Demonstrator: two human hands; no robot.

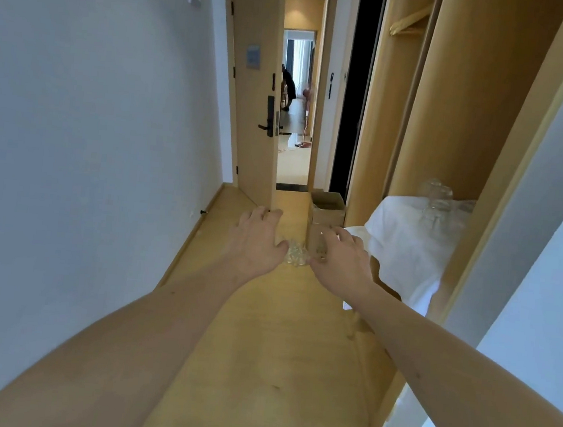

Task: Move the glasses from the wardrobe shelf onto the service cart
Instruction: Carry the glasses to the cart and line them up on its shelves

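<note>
Wardrobe (462, 103) stands open on the right; its shelf carries a white cloth (405, 232) with more glasses (437, 201) on it, upturned by the look of them. No cart in view, so I judge it's out past the open door (250, 90).

Both hands are out front over the floor. Left hand (256, 242) curls round a clear cut glass (294, 257). Right hand (341, 257) grips a plain tumbler (318, 241) by the wall.

Handling: rigid, light, smooth, breakable. Best held round the body, not pinched at the rim, and kept from knocking together.

In the way: cardboard box (327, 207) on the floor ahead near the doorway, and the door edge narrows the gap.
</note>
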